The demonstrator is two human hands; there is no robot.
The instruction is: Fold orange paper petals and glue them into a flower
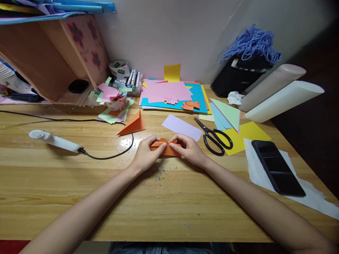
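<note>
Between my two hands is a folded piece of orange paper point(169, 151), just above the wooden table. My left hand point(148, 150) pinches its left part, thumb on the near side and fingers behind. On the other side, my right hand point(190, 150) grips it the same way, and both thumb tips nearly meet at the middle. Fingers cover part of the folds. A folded orange paper triangle point(134, 124) stands to the left beyond my left hand. Past my right hand lie a lilac paper strip point(182, 127) and black-handled scissors point(214, 137).
At the back are stacked coloured sheets point(169, 92) with small orange folded pieces point(190, 104) on top. A cup of paper scraps point(116, 100) stands left of them. A white corded device point(55, 140) lies at left, a black phone point(278, 167) on white paper at right.
</note>
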